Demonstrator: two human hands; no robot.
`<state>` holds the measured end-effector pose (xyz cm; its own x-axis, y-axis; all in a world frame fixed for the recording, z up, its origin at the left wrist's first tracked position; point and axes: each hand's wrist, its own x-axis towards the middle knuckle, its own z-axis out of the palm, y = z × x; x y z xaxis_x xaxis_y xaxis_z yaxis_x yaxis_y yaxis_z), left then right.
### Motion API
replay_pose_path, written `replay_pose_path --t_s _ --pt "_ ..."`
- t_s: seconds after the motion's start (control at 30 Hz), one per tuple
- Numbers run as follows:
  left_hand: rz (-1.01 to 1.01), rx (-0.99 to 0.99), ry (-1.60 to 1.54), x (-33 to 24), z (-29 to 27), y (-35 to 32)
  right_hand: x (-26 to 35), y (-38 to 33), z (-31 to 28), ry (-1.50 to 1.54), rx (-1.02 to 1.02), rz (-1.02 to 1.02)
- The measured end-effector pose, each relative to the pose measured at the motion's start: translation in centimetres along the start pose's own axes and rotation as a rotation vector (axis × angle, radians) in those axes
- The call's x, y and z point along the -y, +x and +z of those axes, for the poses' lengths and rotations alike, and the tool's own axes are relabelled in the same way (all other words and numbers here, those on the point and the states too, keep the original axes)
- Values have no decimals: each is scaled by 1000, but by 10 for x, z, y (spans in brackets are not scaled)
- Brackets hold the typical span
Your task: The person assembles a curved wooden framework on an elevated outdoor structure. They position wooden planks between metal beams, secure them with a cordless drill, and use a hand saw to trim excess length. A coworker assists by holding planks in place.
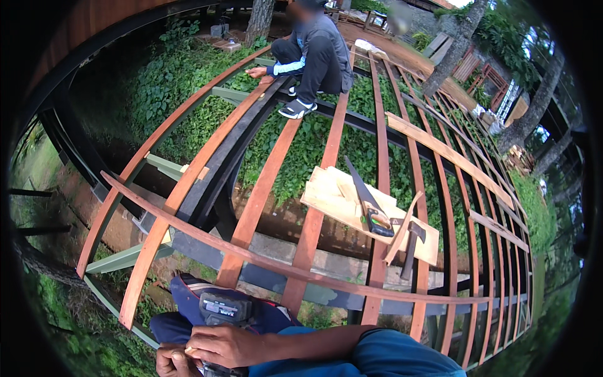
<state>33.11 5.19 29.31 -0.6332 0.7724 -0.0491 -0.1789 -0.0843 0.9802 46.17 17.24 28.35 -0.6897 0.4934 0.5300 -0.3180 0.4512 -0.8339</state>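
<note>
At the lower edge my right hand [220, 345] and my left hand [174, 360] meet in front of my lap, fingers closed and pressed together. Between the fingertips shows a small pale bit, too small to name. Just above my right hand, against my leg, rests a dark cordless power tool's battery pack [225, 306]; more of the dark tool [220, 371] shows below the hand, the rest hidden. A long thin reddish wooden strip [264, 256] lies across the wooden beams [260, 195] in front of my knees.
A wooden board [427, 246] lies across the beams, bearing a handsaw [370, 204], a hatchet [412, 249] and wood pieces. Another person [317, 53] squats on the frame at the back. Loose planks [449, 157] lie to the right. Green plants [276, 163] show through gaps between beams.
</note>
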Motion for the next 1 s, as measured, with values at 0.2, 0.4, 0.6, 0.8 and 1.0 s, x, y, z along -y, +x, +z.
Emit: replay_pose_path --t_s 0.2,0.4,0.6,0.8,1.0 --pt "174 -96 -39 6 -29 21 -6 1 -11 113 42 330" --pt "216 -717 -221 69 -198 87 -19 -9 -17 -359 37 194" --pt "-72 -1046 78 214 -267 160 -14 9 -1 -382 191 317" --pt "-105 -1253 387 248 -264 171 -17 28 -3 -457 171 312" --pt "-116 -1261 394 244 -256 174 -25 33 -3 -510 216 317"
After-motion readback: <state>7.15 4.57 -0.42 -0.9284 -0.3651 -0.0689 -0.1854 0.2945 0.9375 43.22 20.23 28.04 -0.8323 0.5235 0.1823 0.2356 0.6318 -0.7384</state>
